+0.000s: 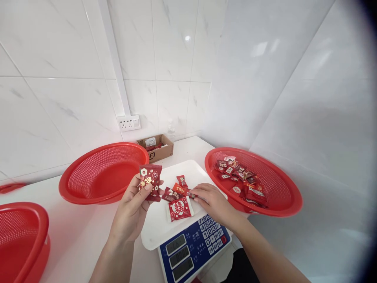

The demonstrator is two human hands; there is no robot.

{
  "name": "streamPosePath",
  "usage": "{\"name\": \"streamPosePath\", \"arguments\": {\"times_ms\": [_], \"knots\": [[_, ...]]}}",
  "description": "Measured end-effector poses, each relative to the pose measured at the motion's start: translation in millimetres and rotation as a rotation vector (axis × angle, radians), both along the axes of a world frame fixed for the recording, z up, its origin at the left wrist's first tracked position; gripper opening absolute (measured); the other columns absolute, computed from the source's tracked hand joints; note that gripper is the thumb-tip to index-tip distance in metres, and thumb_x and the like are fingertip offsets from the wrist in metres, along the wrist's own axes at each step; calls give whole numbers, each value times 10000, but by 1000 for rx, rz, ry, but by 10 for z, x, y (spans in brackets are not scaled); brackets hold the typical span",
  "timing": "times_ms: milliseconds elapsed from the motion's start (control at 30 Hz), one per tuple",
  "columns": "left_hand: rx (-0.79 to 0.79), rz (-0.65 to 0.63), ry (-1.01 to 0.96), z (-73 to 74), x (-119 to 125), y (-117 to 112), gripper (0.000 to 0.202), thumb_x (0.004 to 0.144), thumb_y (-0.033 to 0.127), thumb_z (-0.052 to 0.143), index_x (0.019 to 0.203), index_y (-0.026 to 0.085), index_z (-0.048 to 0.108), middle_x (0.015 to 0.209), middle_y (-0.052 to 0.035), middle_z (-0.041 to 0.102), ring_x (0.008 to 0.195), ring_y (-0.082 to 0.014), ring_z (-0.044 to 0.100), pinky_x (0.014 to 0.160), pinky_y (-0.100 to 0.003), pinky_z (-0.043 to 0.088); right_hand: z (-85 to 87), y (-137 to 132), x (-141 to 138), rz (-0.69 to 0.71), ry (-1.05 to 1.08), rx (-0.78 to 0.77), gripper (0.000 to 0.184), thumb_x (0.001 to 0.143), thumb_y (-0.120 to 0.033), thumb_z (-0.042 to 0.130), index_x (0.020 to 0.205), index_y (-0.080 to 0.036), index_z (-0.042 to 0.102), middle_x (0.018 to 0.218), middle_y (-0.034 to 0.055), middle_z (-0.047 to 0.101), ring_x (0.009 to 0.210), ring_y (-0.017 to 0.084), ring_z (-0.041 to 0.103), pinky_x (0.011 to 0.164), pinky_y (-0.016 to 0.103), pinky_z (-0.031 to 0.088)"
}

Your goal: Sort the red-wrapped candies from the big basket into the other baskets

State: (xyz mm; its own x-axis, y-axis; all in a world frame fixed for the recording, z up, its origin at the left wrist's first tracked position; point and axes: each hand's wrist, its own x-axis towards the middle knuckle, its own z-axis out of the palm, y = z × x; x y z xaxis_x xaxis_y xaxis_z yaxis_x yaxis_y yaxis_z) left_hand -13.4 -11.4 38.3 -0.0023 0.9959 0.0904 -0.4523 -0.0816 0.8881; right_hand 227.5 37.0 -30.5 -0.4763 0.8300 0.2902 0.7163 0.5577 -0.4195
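My left hand (138, 204) pinches a red snack packet (150, 181) with white flowers and gold characters, held up over the left side of the white scale tray (153, 232). On the tray lies a loose group of wrapped pieces. Among them are a red-and-white packet (180, 208) with a heart and a large character, an orange-red packet (180, 189), and a small red wrapper (182, 181). My right hand (209, 200) rests at the group's right side, its fingers closed on the end of a small dark red packet (192, 194). Its fingertips partly cover that packet.
Below the tray is the scale's blue keypad panel (196, 245). To the right, a red mesh basket (282, 192) holds several red packets (244, 177). Two more red baskets, one behind (103, 173) and one nearer (26, 239), stand left. A cardboard box (161, 152) sits by the wall.
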Motion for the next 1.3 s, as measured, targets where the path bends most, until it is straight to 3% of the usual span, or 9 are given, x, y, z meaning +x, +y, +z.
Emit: {"name": "streamPosePath", "arguments": {"times_ms": [167, 333, 433, 667, 967, 1100, 1200, 1300], "knots": [[4, 3, 6, -8, 2, -7, 247, 777, 309, 678, 988, 208, 597, 916, -35, 654, 725, -124, 600, 629, -208, 492, 89, -34, -74, -21, 42, 15, 296, 874, -207, 489, 1121, -207, 651, 1130, 87, 634, 1080, 226, 531, 964, 424, 411], [2, -15, -6, -15, 11, 0, 264, 777, 297, 680, 1012, 207, 601, 917, -41, 658, 721, -130, 611, 634, -215, 497, 211, -221, -218, 185, 53, 14, 267, 878, -268, 524, 1107, -247, 659, 1179, 55, 621, 1165, 222, 482, 1014, 418, 366], [-2, -5, -13, -6, 15, -4, 269, 768, 292, 686, 1009, 203, 606, 912, -44, 659, 717, -134, 609, 629, -219, 500, 196, -286, -305, 235, -20, 14, 250, 861, -281, 556, 1086, -274, 667, 1190, 28, 621, 1191, 243, 457, 1053, 458, 299], [4, 0, -5, 7, 7, -14, 289, 762, 304, 690, 1021, 210, 605, 907, -40, 660, 718, -141, 613, 636, -228, 495, 94, -164, -350, 148, -98, 20, 266, 872, -247, 530, 1104, -276, 655, 1232, 34, 598, 1222, 251, 430, 1055, 475, 271], [-5, 18, 1, 19, 14, -15, 289, 733, 314, 716, 980, 207, 610, 890, -30, 652, 710, -132, 607, 627, -227, 493, 248, -235, -347, 157, -91, -10, 208, 848, -216, 563, 1030, -239, 662, 1091, 56, 617, 1052, 212, 527, 991, 425, 336], [-6, 17, 5, 15, 14, -21, 281, 747, 315, 704, 987, 207, 606, 909, -41, 658, 709, -140, 608, 623, -230, 488, 245, -238, -334, 92, -96, 15, 172, 848, -240, 560, 984, -232, 666, 1066, 64, 618, 1010, 221, 540, 961, 430, 367], [-6, 15, -1, 16, 13, -24, 277, 742, 312, 708, 978, 209, 607, 888, -34, 653, 710, -141, 606, 623, -227, 486, 218, -194, -332, 47, -73, 15, 201, 847, -249, 556, 1018, -225, 659, 1162, 77, 591, 1106, 236, 508, 985, 424, 367], [-2, 11, -2, 20, 16, -26, 292, 743, 316, 707, 995, 210, 604, 892, -34, 649, 718, -142, 605, 630, -227, 488, 184, -111, -356, 7, -72, -43, 391, 871, -347, 519, 1239, -218, 555, 1389, 105, 438, 1312, 278, 328, 1061, 482, 285]]}}
